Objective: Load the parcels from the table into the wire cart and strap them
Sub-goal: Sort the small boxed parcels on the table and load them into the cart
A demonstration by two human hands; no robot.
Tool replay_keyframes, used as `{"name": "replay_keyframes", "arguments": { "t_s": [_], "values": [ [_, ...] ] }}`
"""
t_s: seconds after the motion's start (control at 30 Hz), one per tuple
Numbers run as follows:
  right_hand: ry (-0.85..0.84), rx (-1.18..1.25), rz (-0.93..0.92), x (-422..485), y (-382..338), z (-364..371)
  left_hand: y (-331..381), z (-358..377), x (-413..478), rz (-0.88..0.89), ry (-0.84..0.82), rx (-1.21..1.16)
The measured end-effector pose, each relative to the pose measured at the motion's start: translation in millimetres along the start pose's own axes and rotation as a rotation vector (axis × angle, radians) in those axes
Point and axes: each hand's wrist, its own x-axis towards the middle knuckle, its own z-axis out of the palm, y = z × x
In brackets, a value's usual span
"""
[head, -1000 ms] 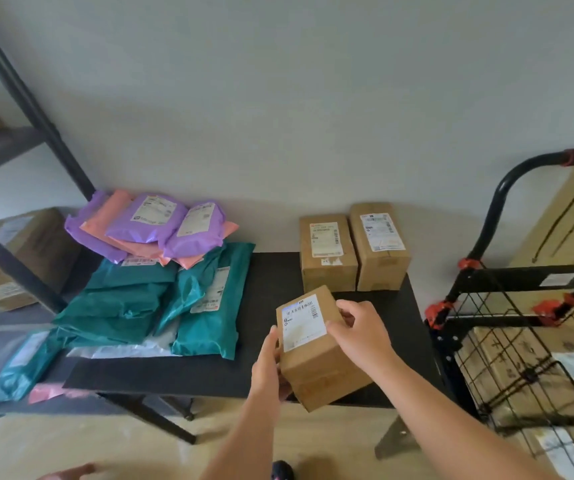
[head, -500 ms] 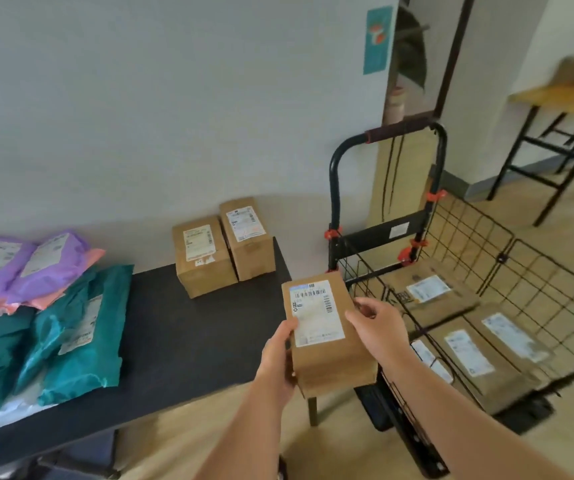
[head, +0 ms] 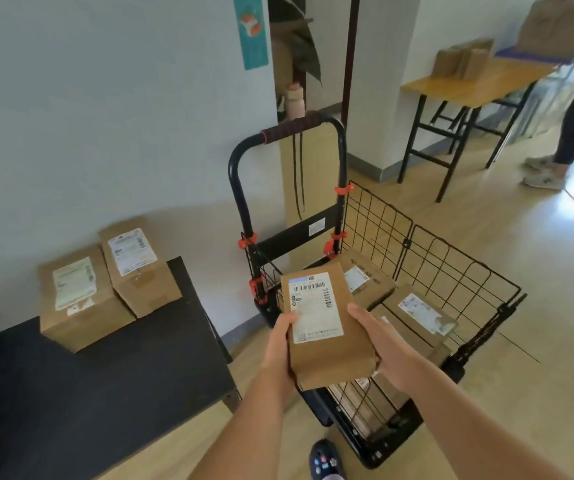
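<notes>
Person's own body, as seen from the head cam: L hand [head: 280,341] and R hand [head: 382,341] are bare to the fingertips. L forearm [head: 254,420] and R forearm [head: 469,420] are bare along all the length that shows, right to the frame edge. Both arms slim & smooth, approx. same build. Fingers partly hidden; nails too blurred to judge. Footwear: one shoe [head: 325,459] at bottom edge, dark navy/black, clog type w/ rounded toe, only the front part showing. Its top carries small charms [head: 320,457] in white, pink, lt blue. Pale grey patch [head: 334,477] just below the shoe at the frame edge; can't tell what it is.
</notes>
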Motion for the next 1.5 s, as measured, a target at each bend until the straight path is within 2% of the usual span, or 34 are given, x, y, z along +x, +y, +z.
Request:
{"name": "replay_keyframes", "arguments": {
  "t_s": [0.4,0.6,0.8,1.03,1.13,1.27,1.5],
  "values": [
    [0.028,0.004,0.039,102.9,-57.0,-76.5,24.8,78.8,117.7,-0.045,0.015,-0.032],
    [0.077,0.083,0.114,137.7,-60.2,-118.4,15.1,118.3,156.1,-0.084,0.056,0.11],
    [0.078,-0.03,0.173,188.1,-63.1,-143.7,-0.5,138.7,192.1,-0.103,0.185,0.337],
    [-0.189,-0.191,0.353,248.9,-76.9,-145.4,-9.5,143.2,224.2,-0.207,0.402,0.192],
    [-0.317,-0.316,0.303,274.7,-78.2,-139.1,-12.8,139.5,240.9,-0.217,0.493,0.151],
    [-0.389,-0.499,0.228,315.5,-61.9,-120.2,-15.9,129.4,261.1,-0.226,0.547,0.16],
    [-0.427,-0.521,0.228,360.3,-24.8,-76.8,-25.0,88.4,291.0,-0.174,0.752,0.252]
  ]
}}
